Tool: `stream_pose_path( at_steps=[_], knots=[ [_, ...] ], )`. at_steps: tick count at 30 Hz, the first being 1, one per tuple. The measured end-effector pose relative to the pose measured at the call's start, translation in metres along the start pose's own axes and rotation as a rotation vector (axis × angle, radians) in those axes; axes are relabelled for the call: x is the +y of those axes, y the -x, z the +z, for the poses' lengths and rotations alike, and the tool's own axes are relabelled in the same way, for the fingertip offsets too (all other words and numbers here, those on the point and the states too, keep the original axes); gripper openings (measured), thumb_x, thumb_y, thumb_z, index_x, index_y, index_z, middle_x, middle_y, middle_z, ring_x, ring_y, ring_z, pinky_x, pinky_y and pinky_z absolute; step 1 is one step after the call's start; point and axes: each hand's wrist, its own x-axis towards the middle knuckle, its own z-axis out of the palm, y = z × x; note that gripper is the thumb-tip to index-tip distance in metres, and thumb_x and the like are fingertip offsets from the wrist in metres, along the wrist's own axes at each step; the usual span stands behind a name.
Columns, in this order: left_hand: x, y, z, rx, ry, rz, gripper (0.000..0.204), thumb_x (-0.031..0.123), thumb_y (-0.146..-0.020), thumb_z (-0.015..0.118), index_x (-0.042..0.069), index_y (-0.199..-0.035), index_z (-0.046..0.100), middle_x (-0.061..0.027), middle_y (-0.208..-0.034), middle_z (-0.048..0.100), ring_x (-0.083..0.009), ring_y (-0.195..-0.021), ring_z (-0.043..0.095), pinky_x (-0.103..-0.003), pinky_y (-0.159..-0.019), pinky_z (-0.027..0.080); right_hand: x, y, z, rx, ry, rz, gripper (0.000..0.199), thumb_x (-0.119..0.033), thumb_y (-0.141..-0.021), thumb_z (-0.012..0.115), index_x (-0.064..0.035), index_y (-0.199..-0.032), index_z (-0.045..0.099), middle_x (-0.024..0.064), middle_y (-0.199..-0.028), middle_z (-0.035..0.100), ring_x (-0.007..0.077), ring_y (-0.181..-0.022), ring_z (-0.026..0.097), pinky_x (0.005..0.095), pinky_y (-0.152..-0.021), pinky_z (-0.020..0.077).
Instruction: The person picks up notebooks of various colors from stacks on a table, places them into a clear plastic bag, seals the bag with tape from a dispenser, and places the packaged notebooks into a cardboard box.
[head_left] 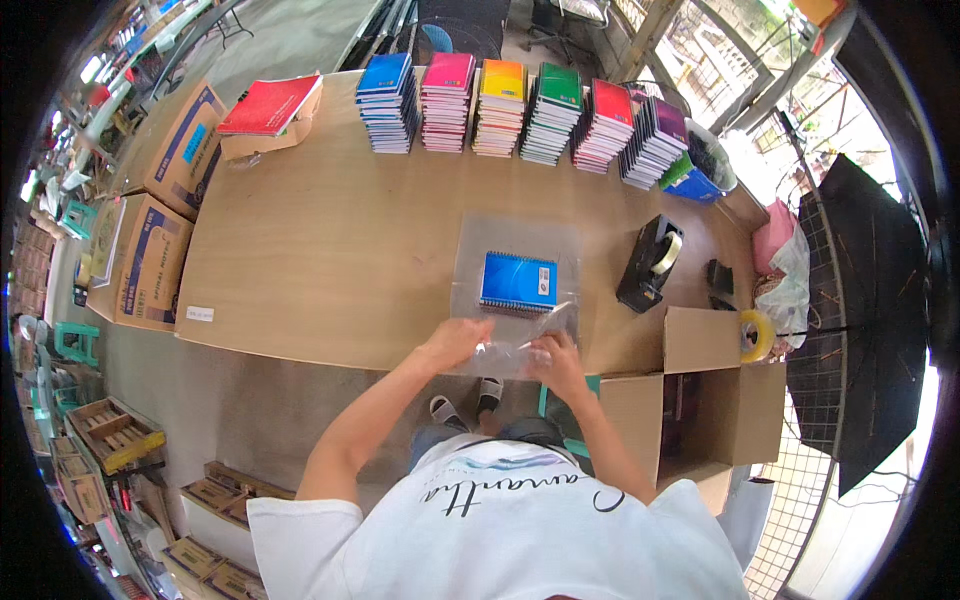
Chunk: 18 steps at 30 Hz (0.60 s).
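Observation:
A blue spiral notebook (pixel 519 280) lies on a clear plastic sheet (pixel 515 232) near the front edge of the table. The sheet reaches out past the notebook on every side, and its near edge is lifted and creased. My left hand (pixel 458 343) is closed at the near left part of the plastic, fingers pinched together. On the near right, my right hand (pixel 556 360) grips a raised fold of the same film. Neither hand touches the notebook's cover. Glare on the film and slight blur hide the exact fingertips.
Stacked notebooks in several colours, such as the blue stack (pixel 386 105), line the table's far edge. A black tape dispenser (pixel 650 264) stands at right. An open cardboard box (pixel 700 400) is at the near right, closed cartons (pixel 153 262) at left, and red notebooks (pixel 270 106) at far left.

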Motion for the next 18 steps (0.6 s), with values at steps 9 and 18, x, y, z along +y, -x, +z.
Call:
stream_pose_path(
  at_steps=[9,18],
  knots=[
    [0.041,0.01,-0.017,0.199,-0.02,0.274,0.012,0.013,-0.078,0.063,0.005,-0.087,0.059,-0.0134,-0.1,0.065,-0.0344,-0.085,0.064,-0.044,-0.07,0.051,0.016,-0.02,-0.025,-0.082,0.012,-0.013,0.012,-0.016,-0.066,0.073,-0.011,-0.075,0.067,0.0061,-0.086,0.063,0.0281,-0.079,0.063,0.0393,-0.069,0.05],
    [0.039,-0.013,-0.02,0.161,0.153,0.073,0.009,0.017,-0.073,0.066,0.01,-0.078,0.07,-0.0114,-0.079,0.068,-0.032,-0.08,0.064,-0.041,-0.07,0.051,0.009,-0.022,-0.041,-0.185,0.108,0.058,0.008,-0.019,-0.072,0.069,-0.0121,-0.075,0.065,0.0044,-0.082,0.061,0.0271,-0.076,0.062,0.0382,-0.065,0.0497]
  ],
)
